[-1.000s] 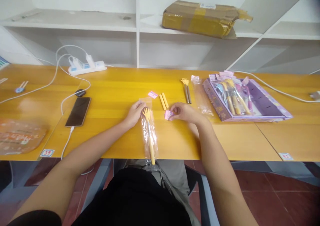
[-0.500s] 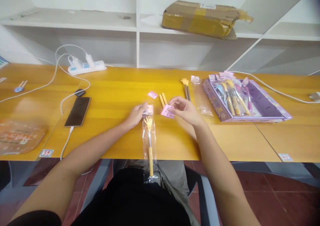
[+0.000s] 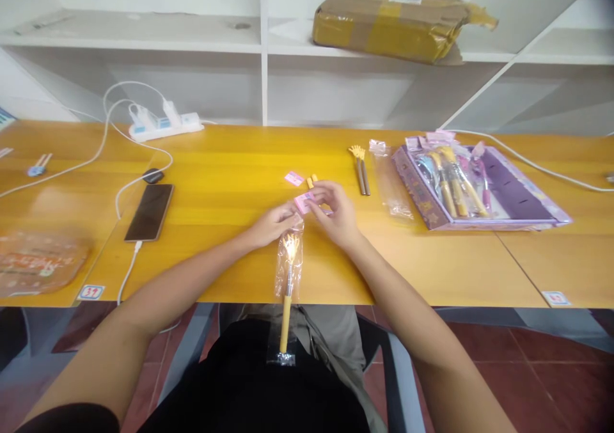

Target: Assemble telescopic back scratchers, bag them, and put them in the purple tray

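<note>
My left hand (image 3: 272, 224) is closed on the top of a clear plastic bag (image 3: 279, 279), which hangs down over the table edge toward my lap. Inside the bag lies a back scratcher (image 3: 285, 321) with a yellow hand-shaped head, a metal rod and a yellow handle. A small pink card (image 3: 304, 203) is pinched in my right hand (image 3: 336, 214), right at the bag's top. Just behind my right fingers, the ends of two yellow handles (image 3: 313, 180) show; the rest is hidden. Another pink card (image 3: 294, 178) lies flat beside them.
Two scratcher heads on dark rods (image 3: 362, 171) lie to the right, near a flat clear bag (image 3: 397, 196). A purple display box (image 3: 522, 224) holds several bagged back scratchers. Leftward are a phone (image 3: 149, 212), a power strip (image 3: 167, 129) and cables. A taped carton (image 3: 384, 27) sits on the shelf.
My right hand has moved left with the pink card, bringing it up to the bag's top. My left hand has shifted slightly right and down, still gripping the bag.
</note>
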{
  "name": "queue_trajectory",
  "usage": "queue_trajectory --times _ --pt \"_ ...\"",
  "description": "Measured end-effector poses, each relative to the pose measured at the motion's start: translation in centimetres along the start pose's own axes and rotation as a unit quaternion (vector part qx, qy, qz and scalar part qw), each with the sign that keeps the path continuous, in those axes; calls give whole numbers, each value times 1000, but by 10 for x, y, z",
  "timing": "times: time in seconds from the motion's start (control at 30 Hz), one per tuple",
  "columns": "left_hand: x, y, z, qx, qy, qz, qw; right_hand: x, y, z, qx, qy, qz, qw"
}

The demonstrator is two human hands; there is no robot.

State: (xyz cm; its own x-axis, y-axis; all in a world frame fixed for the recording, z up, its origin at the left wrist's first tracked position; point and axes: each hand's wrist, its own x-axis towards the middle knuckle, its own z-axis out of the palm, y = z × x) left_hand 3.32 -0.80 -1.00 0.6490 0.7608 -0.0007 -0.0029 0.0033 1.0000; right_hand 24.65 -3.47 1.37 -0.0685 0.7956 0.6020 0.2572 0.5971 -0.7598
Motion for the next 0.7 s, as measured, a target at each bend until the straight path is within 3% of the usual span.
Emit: queue_trajectory --times 0.33,0.7 --pt "-4 8 0 92 -6 -3 996 -1 -7 1 -48 17 12 999" --pt "3 3 -7 100 7 18 995 -1 -3 -7 -122 24 -21 992"
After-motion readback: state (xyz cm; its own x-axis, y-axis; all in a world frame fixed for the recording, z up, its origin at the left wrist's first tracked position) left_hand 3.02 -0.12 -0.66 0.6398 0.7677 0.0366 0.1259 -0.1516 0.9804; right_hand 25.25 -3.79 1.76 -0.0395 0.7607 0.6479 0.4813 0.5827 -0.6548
